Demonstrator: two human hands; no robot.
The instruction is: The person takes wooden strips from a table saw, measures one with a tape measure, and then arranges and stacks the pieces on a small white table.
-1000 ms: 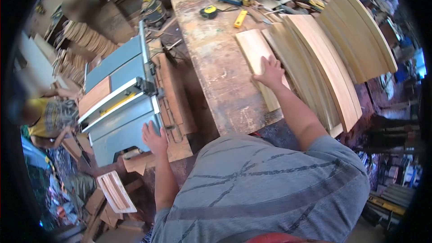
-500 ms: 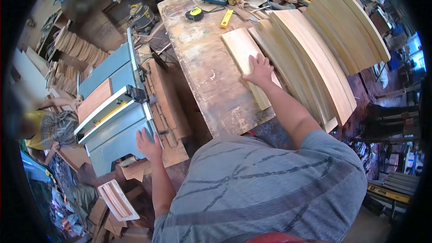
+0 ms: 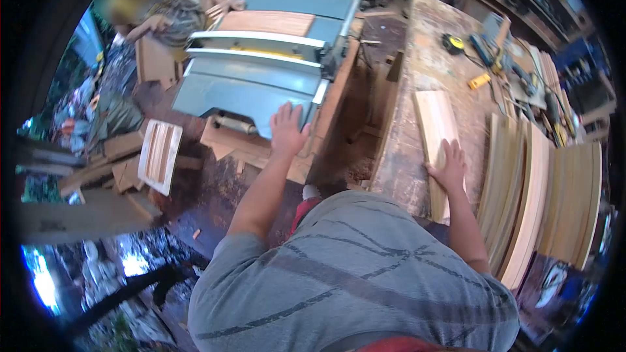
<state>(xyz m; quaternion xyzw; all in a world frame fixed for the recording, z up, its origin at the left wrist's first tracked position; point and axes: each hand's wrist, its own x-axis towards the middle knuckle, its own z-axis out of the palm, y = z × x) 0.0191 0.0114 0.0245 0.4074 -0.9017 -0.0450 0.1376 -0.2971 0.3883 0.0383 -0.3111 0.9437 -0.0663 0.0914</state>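
My left hand [image 3: 287, 129] rests with spread fingers at the near edge of the blue-grey table saw [image 3: 261, 94]. My right hand [image 3: 450, 166] lies with its fingers apart on a pale wooden board [image 3: 438, 117], which sits on the worn workbench [image 3: 417, 45]. Curved wooden panels [image 3: 505, 169] stand side by side to the right of that board. Across the saw, beyond its metal fence [image 3: 257, 44], lies a reddish board [image 3: 267, 22], with a co-worker's hand [image 3: 228, 5] at its left end.
A tape measure [image 3: 452, 43], a yellow tool [image 3: 479, 81] and power tools lie toward the bench's far right. A slatted wooden piece [image 3: 159, 156] stands left of the saw, beside wood offcuts [image 3: 124, 146]. The co-worker [image 3: 160, 6] is at the upper left.
The view has swung left, so the saw now shows nearer the middle and the bench farther right. My left hand is still at the saw's edge and my right hand still on the pale board.
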